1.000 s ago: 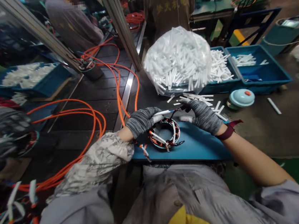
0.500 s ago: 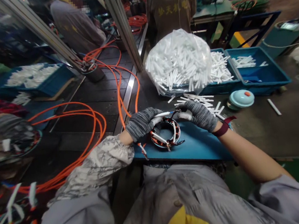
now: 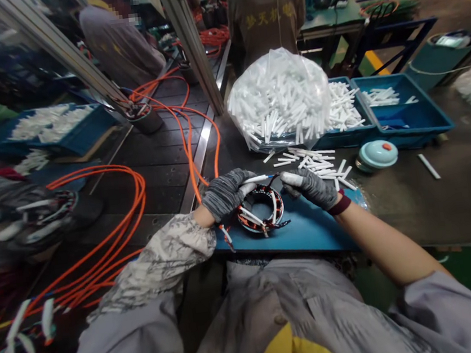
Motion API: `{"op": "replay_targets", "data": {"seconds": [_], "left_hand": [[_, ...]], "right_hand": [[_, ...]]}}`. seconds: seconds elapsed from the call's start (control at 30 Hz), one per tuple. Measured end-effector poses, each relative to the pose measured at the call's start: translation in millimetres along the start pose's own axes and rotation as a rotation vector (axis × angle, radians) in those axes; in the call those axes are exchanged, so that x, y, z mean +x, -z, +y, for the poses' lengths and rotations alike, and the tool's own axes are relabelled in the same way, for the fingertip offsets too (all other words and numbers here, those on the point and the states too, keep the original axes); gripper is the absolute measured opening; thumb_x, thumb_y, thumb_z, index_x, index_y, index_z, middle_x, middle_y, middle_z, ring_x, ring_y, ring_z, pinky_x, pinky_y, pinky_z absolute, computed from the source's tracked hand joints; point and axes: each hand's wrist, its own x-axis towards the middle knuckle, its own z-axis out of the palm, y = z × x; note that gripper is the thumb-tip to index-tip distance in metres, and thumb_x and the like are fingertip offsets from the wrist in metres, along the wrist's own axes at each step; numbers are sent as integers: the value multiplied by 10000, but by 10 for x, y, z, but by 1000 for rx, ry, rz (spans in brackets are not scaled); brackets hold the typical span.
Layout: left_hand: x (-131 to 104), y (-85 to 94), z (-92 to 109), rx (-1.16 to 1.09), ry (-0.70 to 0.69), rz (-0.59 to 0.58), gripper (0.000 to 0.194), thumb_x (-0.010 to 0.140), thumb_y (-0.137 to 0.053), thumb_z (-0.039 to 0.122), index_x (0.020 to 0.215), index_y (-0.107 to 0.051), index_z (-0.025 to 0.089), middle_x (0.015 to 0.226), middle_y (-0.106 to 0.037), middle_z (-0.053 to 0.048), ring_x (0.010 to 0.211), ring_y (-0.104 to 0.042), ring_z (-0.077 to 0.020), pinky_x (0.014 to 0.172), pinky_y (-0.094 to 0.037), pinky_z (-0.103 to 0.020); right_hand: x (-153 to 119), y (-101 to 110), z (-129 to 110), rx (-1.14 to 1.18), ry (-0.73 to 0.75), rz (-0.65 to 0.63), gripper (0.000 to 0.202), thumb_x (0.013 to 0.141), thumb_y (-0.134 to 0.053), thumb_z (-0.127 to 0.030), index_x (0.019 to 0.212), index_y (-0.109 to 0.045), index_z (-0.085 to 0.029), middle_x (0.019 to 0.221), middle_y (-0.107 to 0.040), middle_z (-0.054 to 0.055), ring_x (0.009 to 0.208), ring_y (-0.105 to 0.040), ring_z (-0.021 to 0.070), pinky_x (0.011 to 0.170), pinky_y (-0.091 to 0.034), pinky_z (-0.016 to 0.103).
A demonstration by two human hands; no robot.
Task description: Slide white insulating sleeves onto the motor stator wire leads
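Evidently, the sleeve [image 3: 257, 179] is pinched in the left hand [image 3: 228, 193], near the ring's [image 3: 261, 227] far edge; whether the wire [image 3: 275, 180] is gripped by the right hand [image 3: 310, 186] is not discernible. The sleeve is judged light, pliable, best held mid-length.

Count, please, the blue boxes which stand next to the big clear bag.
2: one box partly behind the bag, and a second box adjoining its right side. The bag may hide more.
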Motion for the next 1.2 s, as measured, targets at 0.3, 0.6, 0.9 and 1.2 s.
{"op": "replay_targets", "data": {"seconds": [0.3, 0.6, 0.9, 1.2], "left_hand": [[-15, 42, 19, -119, 39, -36, 397, 971, -571, 420, 1308, -641, 223, 1276, -700, -51, 1184, -657, -230, 1065, -515, -377], [4, 70, 56, -121, 68, -118, 387, 1013, -471, 439, 1276, -651, 220, 1216, -725, -41, 1141, -675, -213, 1001, -550, -342], [46, 88, 151, -94, 42, -68, 318, 1016, -491, 382, 1199, -698, 224, 1176, -743, -30, 1119, -687, -206, 1022, -533, -338], [139, 166, 282, 61, -112, -97, 313, 1023, -495, 380, 1198, -711, 234, 1178, -744, -34, 1110, -689, -208, 1016, -525, -331]], "right_hand": [[-99, 185, 391, -322, -94, 183, 377, 944, -553, -520, 895, -738, -195, 857, -695, 93, 843, -641, 251, 851, -511, 448], [14, -56, 124, -252, 194, 199, 446, 987, -551, -499, 1344, -588, -236, 1198, -690, 74, 1055, -646, 238, 910, -524, 394], [211, 261, -223, -798, 445, -42, 437, 988, -453, -476, 759, -689, -189, 775, -643, 96, 820, -551, 247, 902, -421, 477], [-88, 188, 69, 221, -3, -104, 381, 871, -661, -606, 918, -670, -229, 832, -665, -10, 746, -594, 160, 725, -521, 323]]}}
